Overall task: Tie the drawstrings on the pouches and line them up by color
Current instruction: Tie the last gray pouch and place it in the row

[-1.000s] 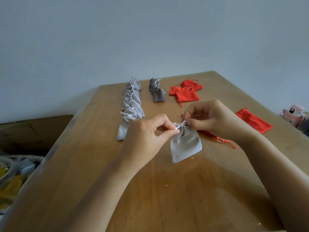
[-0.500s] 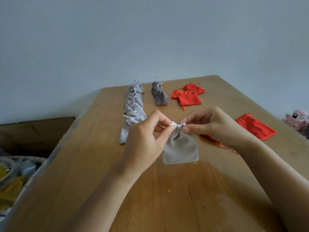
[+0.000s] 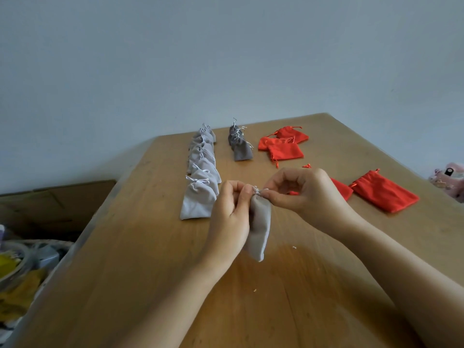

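**Here, a light grey pouch (image 3: pixel 259 229) is held by its top**

Up front, over the middle of the wooden table (image 3: pixel 150 285), the pouch hangs down long and thin from its bunched-up top. The left hand (image 3: pixel 229 217) pinches that top between thumb and first finger, and its other fingers are curled. The right hand (image 3: pixel 308 197) pinches the white drawstring (image 3: pixel 258 190) right beside it. The fingertips of both hands almost meet. I cannot tell if the bottom of the pouch touches the table.

Just left of the left hand, a row of light grey pouches (image 3: pixel 200 187) runs back toward the wall (image 3: pixel 226 59), each one tied at the top. Beside that row, farther back, sits a short row of dark grey pouches (image 3: pixel 241 149). To the right of those lie a few red pouches (image 3: pixel 283 146) in a loose bunch. Two loose red pouches (image 3: pixel 384 194) lie flat near the right hand — one is partly hidden behind it. A pink toy (image 3: pixel 449 179) sits past the table's right edge.
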`<state>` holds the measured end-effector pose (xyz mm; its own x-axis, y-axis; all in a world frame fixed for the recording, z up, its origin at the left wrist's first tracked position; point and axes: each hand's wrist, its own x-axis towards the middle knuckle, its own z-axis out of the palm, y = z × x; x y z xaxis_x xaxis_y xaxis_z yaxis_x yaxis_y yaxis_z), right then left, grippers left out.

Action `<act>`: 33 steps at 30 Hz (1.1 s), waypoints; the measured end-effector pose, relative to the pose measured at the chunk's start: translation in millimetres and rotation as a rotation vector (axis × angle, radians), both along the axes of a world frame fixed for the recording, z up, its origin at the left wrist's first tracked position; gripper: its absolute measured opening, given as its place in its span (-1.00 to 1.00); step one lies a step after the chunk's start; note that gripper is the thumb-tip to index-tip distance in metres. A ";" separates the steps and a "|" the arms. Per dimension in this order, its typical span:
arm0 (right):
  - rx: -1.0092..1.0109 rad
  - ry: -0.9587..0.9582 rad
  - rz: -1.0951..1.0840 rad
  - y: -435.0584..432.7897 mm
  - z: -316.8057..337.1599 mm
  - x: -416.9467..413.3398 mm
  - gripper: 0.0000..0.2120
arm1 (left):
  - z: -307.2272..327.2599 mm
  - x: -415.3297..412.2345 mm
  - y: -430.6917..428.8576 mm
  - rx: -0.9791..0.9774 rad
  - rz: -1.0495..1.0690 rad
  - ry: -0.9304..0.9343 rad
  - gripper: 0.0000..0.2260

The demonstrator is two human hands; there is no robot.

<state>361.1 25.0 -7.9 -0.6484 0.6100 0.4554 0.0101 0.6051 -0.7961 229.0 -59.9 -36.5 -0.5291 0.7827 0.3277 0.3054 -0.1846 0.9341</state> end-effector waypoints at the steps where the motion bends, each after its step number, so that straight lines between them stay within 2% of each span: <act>1: 0.014 0.003 0.002 0.0 1.0 0.7 -0.93 | 2.2 0.1 -1.3 0.020 -0.007 0.016 -0.86; 6: 0.132 -0.046 0.023 2.5 5.3 5.4 -0.85 | 9.8 -6.2 -7.4 0.118 -0.036 0.206 -0.91; 10: 0.392 -0.205 -0.037 10.0 6.2 7.9 -0.81 | 7.3 -11.2 -6.4 0.159 0.034 0.602 -0.92; 12: 0.542 -0.252 -0.054 13.6 5.0 7.2 -0.82 | 5.8 -9.8 -5.1 0.169 0.070 0.725 -0.85; 16: 0.662 -0.281 -0.010 15.9 -2.1 3.6 -0.87 | 1.6 -10.2 -4.3 0.166 0.100 0.822 -0.79; 18: 0.639 -0.278 0.025 13.7 -7.0 1.1 -0.88 | -1.0 -12.0 -3.9 0.129 0.092 0.776 -0.85; 20: 0.529 -0.220 0.020 10.4 -11.7 -1.5 -0.87 | -2.7 -15.1 -2.6 0.101 0.092 0.678 -0.91; 23: 0.212 -0.062 -0.001 5.4 -14.2 -6.1 -0.89 | -1.8 -17.5 -1.3 0.075 0.025 0.435 -0.86; 26: -0.122 0.091 0.092 3.2 -15.0 -10.5 -0.92 | -0.7 -14.0 -0.6 0.070 -0.029 0.252 -0.92; 29: -0.208 0.138 0.127 5.9 -14.3 -10.7 -0.92 | 1.0 -10.1 0.2 0.058 -0.048 0.111 -0.91; 33: -0.171 0.087 0.120 11.8 -8.3 -4.4 -0.91 | 7.9 -9.7 -0.6 0.069 -0.059 -0.023 -0.86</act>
<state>356.8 36.8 -16.3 -0.6838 0.6039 0.4096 -0.1271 0.4542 -0.8818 219.2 -60.4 -28.5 -0.4904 0.7889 0.3702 0.2708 -0.2658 0.9252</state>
